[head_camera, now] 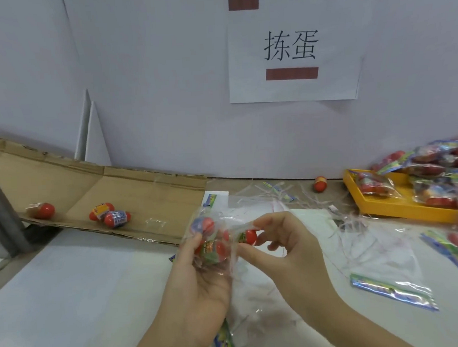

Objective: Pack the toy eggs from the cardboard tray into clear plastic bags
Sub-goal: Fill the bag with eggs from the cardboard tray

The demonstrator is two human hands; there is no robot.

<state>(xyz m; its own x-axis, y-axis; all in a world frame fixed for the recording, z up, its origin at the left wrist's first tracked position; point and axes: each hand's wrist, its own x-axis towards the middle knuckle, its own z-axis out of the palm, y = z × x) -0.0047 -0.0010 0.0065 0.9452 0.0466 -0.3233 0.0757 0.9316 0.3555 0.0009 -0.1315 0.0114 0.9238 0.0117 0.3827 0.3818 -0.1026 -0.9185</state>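
My left hand [201, 278] grips a clear plastic bag [213, 243] that holds several red toy eggs. My right hand [282, 245] pinches one red toy egg [248, 236] at the bag's mouth. On the flattened cardboard tray [149, 193] at the left lie three more eggs: one at the far left [42, 210], and a pair touching each other, one with a yellow wrapper [100, 210] and one with a blue wrapper [116, 218].
A yellow tray [391, 204] at the right holds filled bags, with more packed bags [439, 162] heaped above it. A stray egg [319, 184] stands by the wall. Empty bags [393, 289] and plastic strips litter the white table. A paper sign [293, 48] hangs on the wall.
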